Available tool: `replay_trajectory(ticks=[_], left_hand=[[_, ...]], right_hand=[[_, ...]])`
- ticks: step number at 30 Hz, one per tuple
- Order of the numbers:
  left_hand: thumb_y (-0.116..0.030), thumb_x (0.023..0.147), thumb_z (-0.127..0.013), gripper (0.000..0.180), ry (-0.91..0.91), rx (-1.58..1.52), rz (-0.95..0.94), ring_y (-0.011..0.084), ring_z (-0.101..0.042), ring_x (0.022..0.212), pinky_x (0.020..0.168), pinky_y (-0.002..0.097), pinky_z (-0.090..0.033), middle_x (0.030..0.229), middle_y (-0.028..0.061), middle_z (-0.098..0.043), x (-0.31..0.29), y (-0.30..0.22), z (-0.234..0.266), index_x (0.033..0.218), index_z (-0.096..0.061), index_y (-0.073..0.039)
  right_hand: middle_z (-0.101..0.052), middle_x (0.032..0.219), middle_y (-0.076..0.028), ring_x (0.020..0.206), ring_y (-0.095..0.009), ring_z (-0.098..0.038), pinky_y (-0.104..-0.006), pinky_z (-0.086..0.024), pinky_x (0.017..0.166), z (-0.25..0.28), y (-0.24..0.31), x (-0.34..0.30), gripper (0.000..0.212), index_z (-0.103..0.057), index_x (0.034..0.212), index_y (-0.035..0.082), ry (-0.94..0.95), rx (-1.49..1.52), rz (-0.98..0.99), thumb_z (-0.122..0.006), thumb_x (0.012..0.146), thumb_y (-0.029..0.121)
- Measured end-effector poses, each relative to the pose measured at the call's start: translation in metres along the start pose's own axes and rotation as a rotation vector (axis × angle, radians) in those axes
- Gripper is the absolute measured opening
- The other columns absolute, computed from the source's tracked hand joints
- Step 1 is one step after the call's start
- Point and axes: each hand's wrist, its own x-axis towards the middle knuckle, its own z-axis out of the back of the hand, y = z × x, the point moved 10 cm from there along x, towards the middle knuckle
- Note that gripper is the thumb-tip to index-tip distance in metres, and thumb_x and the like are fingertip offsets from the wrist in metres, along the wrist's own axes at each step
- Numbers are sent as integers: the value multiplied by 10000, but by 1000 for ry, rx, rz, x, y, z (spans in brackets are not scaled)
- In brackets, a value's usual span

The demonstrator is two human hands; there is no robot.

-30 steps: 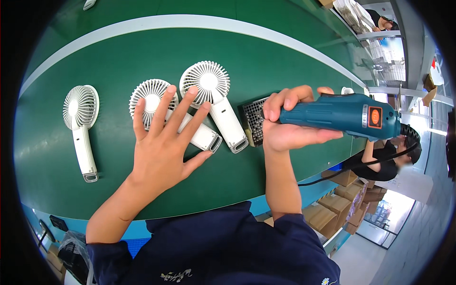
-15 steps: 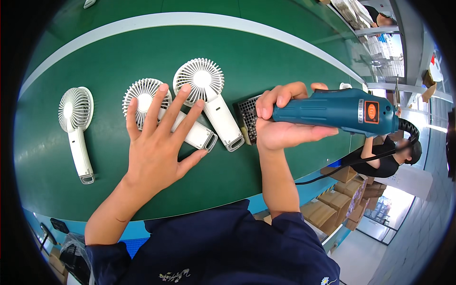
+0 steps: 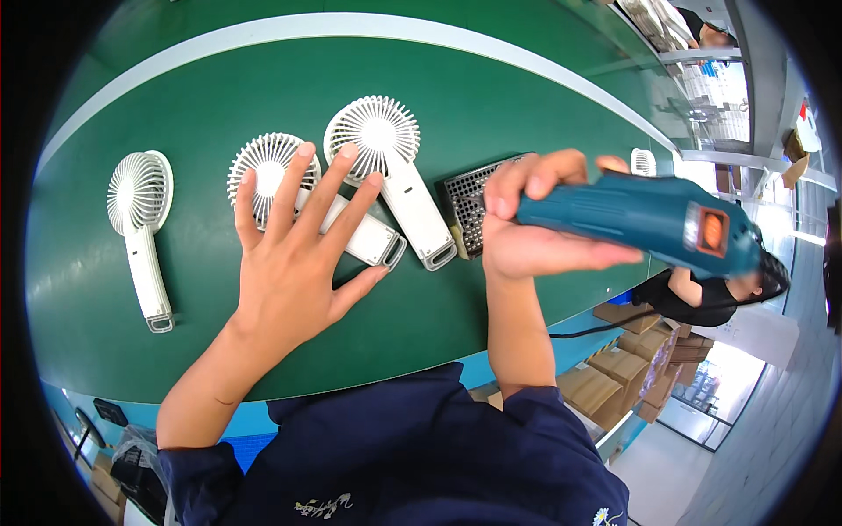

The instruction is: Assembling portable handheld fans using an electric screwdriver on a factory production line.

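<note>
My right hand (image 3: 517, 250) grips a teal electric screwdriver (image 3: 623, 215) above the table's right side. Its orange-labelled cord end points right and is blurred; its bit end is hidden. My left hand (image 3: 285, 272) is spread open, palm down, over a white handheld fan (image 3: 373, 238) and hides part of it. The ring fingertip area overlaps the edge of a second white fan (image 3: 417, 215), lying just right of the first. Whether the fingers press on either cannot be told. A third fan (image 3: 147, 272) lies apart at the left.
Beside my right hand sits a black perforated tray (image 3: 465, 210) on the green table (image 3: 263, 88). Another white fan head (image 3: 643, 161) shows at the far right. The black cord (image 3: 605, 331) trails below the screwdriver. Cardboard boxes (image 3: 596, 386) and a person (image 3: 702, 294) are off to the right.
The screwdriver has swung slightly right, with its cord end dipping lower. My left hand stays spread over the fans. The whole view has shifted a little.
</note>
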Motion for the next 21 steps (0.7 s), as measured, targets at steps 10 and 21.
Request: replay_trajectory(ticks=[10,21], left_hand=[[-463,735,-739,715,-56,-20,23,287,-310,1406,1135,584,-79,1486,25,-412,-1,-1,0,1375,-519,-231],[-459,742,-726,730,-59,-93,30,294,-286,1415,1140,559,-59,1510,33,-388,-3,3,-4,1400,-505,-231]], right_hand=[[-524,870,-168,619,-304,-504,-414,-404,581,-66,29,-43,650,-373,1352,201,342,269,-187,-423,911,676],[-523,872,-178,663,-311,-494,-431,-413,605,-70,10,-55,526,-384,1354,186,325,253,-261,-484,956,516]])
